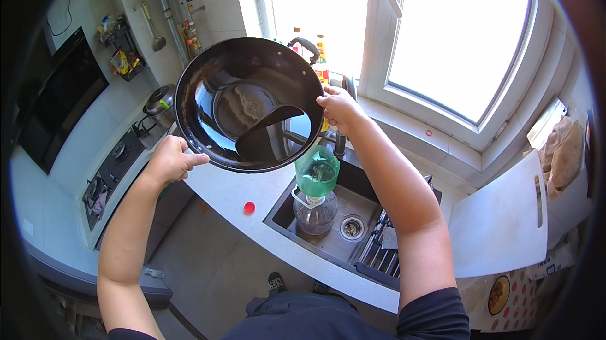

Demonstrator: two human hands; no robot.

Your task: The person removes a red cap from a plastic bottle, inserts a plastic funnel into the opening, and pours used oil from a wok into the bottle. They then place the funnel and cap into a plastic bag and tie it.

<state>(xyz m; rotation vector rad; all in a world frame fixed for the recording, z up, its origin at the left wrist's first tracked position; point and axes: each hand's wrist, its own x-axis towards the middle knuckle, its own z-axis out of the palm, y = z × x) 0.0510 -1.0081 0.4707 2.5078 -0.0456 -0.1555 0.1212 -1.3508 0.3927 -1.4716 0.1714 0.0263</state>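
Observation:
A large black wok (pixel 218 69) is raised above the counter, tilted, with a pool of liquid along its near right side. My left hand (pixel 172 160) is closed on the wok's near left side, thumb stretched along the rim; whatever its fingers wrap is hidden. On the right rim, my right hand (pixel 339 108) grips the wok below a dark loop handle (pixel 305 48). Beneath the wok's right edge, a green cut plastic piece (pixel 317 173) sits upright on the mouth of a clear plastic jug (pixel 315 217). The jug stands in the sink (pixel 341 258).
A red cap (pixel 249 207) lies on the white counter (pixel 227 195). Right of the drain sits a dish rack (pixel 385 245); a white cutting board (pixel 505 220) leans further right. Bottles (pixel 321 65) stand by the window. At left are a stove (pixel 110 176) and a pot (pixel 161 100).

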